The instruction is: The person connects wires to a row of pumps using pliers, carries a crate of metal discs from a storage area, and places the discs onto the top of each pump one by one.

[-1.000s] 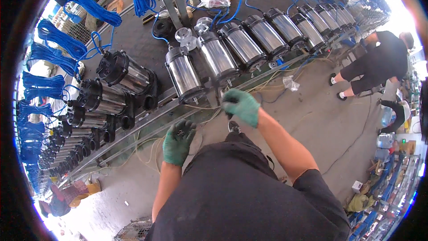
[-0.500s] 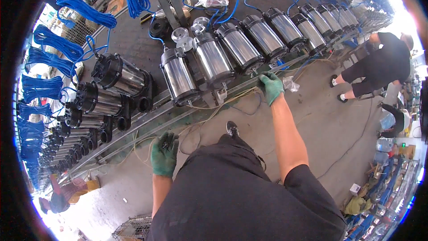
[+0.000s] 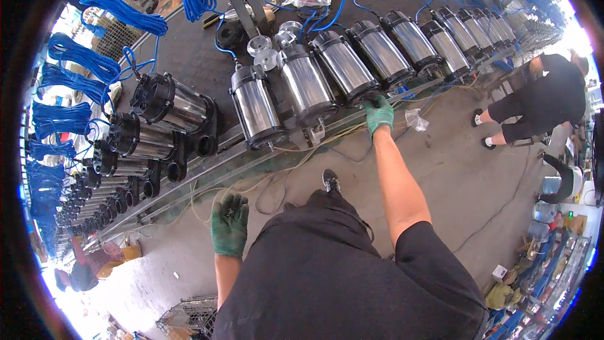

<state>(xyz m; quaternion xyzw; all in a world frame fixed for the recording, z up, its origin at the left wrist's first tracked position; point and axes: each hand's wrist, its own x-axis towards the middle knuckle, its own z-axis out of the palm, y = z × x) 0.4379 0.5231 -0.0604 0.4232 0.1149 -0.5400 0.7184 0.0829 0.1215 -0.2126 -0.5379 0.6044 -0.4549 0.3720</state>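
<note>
My right hand (image 3: 379, 115), in a green glove, reaches to the lower end of a shiny steel pump motor (image 3: 345, 64) lying on the bench. Its fingertips are bent in at the motor's dark end cap, and whatever they pinch is hidden. My left hand (image 3: 229, 226), also green-gloved, is held palm up and cupped over the floor beside me. Several small dark parts (image 3: 231, 211) lie in that palm, too small to name. More steel motors, such as one (image 3: 307, 85) to the left and one (image 3: 382, 52) to the right, lie alongside in a slanting row.
Assembled pumps (image 3: 170, 104) stand along the left, with coiled blue cables (image 3: 119, 9) above them. Clear round parts (image 3: 264, 56) sit on the dark bench (image 3: 182, 47). A metal rail (image 3: 236, 146) edges it. Hoses cross the floor (image 3: 302, 214). A co-worker (image 3: 546, 94) stands at right.
My right hand has shifted slightly left and up against the motor's end. The left hand has tipped its palm more into view, showing the small dark parts. The view has turned a little.
</note>
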